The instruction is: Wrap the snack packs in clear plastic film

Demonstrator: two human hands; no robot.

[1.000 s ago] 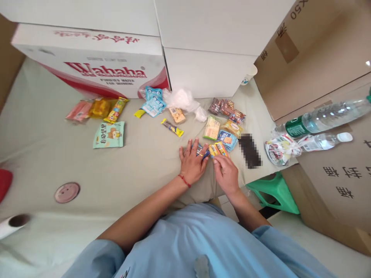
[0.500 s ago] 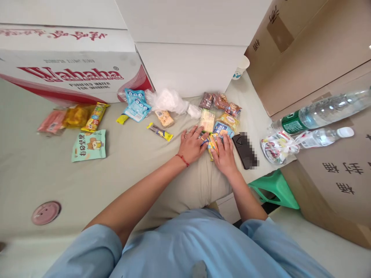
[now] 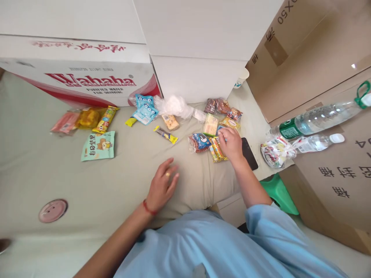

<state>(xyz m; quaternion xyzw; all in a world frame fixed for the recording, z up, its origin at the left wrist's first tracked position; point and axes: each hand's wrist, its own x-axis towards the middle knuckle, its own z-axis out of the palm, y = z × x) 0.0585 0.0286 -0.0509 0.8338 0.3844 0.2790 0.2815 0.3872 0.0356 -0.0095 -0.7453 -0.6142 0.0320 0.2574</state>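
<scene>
At the far left, a flat round pink disc with button-like holes (image 3: 53,211) is lying on the cloth-covered bench (image 3: 127,166). Beyond it, a pink clear-wrapped packet (image 3: 64,122), an amber see-through packet (image 3: 87,119) and a slim yellow wrapper (image 3: 106,119) are sitting in a row, with a mint-green pouch (image 3: 98,146) just on the near side of them. A white carton with red lettering (image 3: 89,83) is standing behind.

Further right, a yellow-and-dark stick wrapper (image 3: 165,134) is lying beyond the left hand (image 3: 162,185), whose fingers are loosely spread, slightly blurred and holding nothing.

Next comes a blue-and-brown shiny packet (image 3: 199,142), then the yellow narrow packets (image 3: 216,150), lying side by side at the right hand (image 3: 232,143). Their long axis is running mostly away from the body, and they are lying to the left of that hand and slightly nearer the body than its fingertips; the right hand is much the nearer one. Its fingers are curling inward; whether they are gripping anything cannot be told. A pale-green square packet (image 3: 211,124) is bordering the yellow packets on the far side, while the blue-and-brown one is flanking their left. A flat black phone (image 3: 249,153) is lying partly behind the right wrist, with two clear plastic bottles (image 3: 319,117) resting farther right.
</scene>
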